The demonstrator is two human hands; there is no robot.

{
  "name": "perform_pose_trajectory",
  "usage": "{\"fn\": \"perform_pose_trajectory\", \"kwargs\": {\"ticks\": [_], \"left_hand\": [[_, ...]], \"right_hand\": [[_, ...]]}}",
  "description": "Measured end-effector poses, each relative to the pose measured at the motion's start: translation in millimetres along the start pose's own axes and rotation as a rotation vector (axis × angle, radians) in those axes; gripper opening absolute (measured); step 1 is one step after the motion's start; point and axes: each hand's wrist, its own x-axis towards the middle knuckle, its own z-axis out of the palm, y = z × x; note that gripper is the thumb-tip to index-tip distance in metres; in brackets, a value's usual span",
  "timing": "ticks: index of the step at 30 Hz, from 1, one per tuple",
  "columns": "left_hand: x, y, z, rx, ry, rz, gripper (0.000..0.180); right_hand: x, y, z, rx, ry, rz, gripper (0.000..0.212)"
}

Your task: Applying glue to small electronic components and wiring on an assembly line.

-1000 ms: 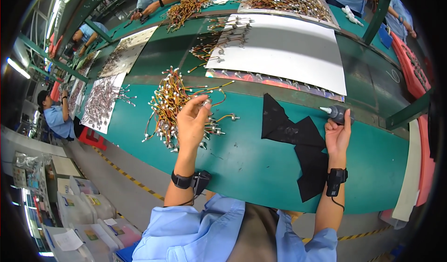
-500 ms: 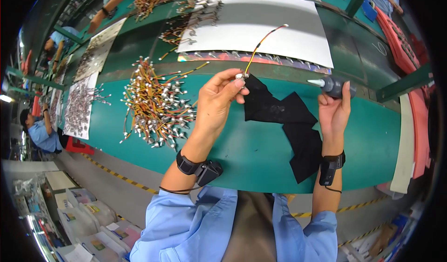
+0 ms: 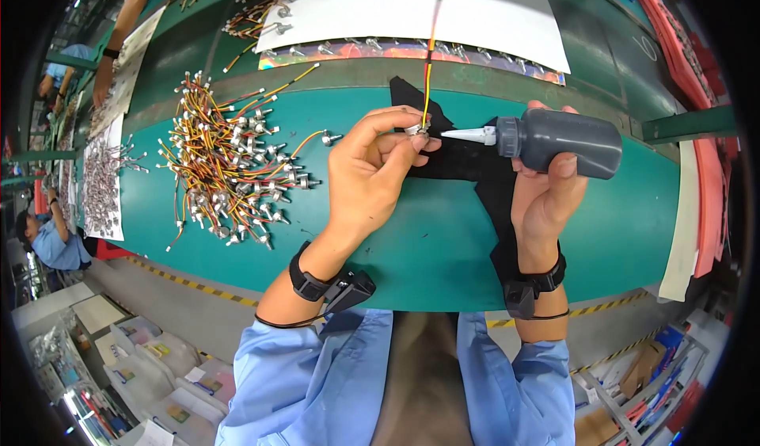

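Between thumb and fingers, my left hand (image 3: 370, 165) pinches a small metal potentiometer (image 3: 417, 130) with red, black and yellow wires (image 3: 428, 81) rising from it. My right hand (image 3: 546, 196) grips a dark grey squeeze bottle (image 3: 571, 141), tilted on its side. Its pale pointed nozzle (image 3: 469, 135) faces left, close to the potentiometer; I cannot tell whether they touch. Under both hands a black cloth (image 3: 495, 200) lies on the green tabletop (image 3: 412, 264). Left of my left hand is a heap of similar wired parts (image 3: 229, 161).
White board (image 3: 412, 18) with several wired parts along its edges lies beyond the bench rail. Pink trays (image 3: 681, 74) stand at the right. Co-workers' arms (image 3: 119, 42) reach in at the far left, near a sheet of metal parts (image 3: 103, 177). Clear bins (image 3: 158, 367) sit lower left.
The bottle has moved left and turned more fully into view, bringing its nozzle close to the potentiometer. My left hand still pinches the part, whose wires now stand more upright. The view has shifted.
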Motion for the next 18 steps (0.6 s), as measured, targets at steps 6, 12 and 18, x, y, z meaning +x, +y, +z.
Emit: {"fn": "perform_pose_trajectory", "kwargs": {"ticks": [6, 12, 18], "left_hand": [[-3.0, 1.2, 0.6, -0.073, -0.037, -0.047, 0.018], [-3.9, 1.0, 2.2, -0.100, -0.041, -0.066, 0.017], [-4.1, -0.5, 1.1, -0.099, -0.060, -0.065, 0.017]], "right_hand": [[-6.6, 4.8, -0.5, -0.105, 0.026, -0.060, 0.069], [-9.6, 4.9, 1.9, -0.166, 0.035, -0.146, 0.074], [-9.4, 5.6, 4.3, -0.206, 0.048, -0.187, 0.076]]}}
